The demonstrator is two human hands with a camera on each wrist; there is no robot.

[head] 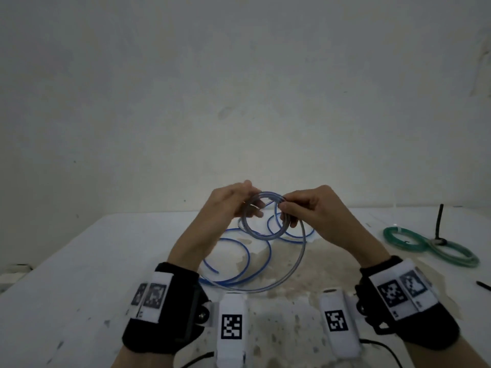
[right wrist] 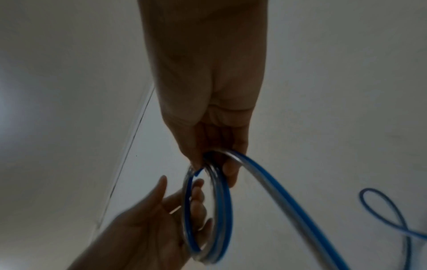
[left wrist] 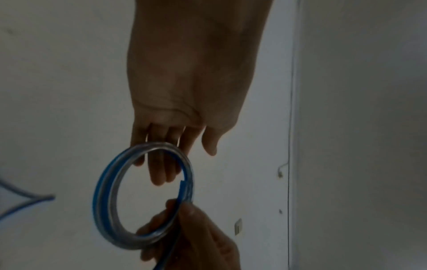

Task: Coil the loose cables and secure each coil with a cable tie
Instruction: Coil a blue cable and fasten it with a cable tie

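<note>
Above the white table (head: 79, 261) both hands hold up a small coil (head: 261, 236) of clear cable with a blue stripe. My right hand (head: 305, 208) pinches the coil's right side between thumb and fingers; the right wrist view shows that grip (right wrist: 208, 137) on the coil (right wrist: 221, 210). My left hand (head: 233, 203) is at the coil's left side. In the left wrist view its fingers (left wrist: 161, 164) lie fairly straight behind the coil (left wrist: 101, 191), thumb apart. The uncoiled rest of the cable (head: 236, 284) hangs down and lies in loose loops on the table.
A green cable (head: 465, 261) lies coiled in a figure-eight at the right of the table, bound in the middle by a black tie (head: 439, 221) whose tail sticks up. A thin black strip (head: 483, 285) lies at the far right edge. A wall stands behind the table.
</note>
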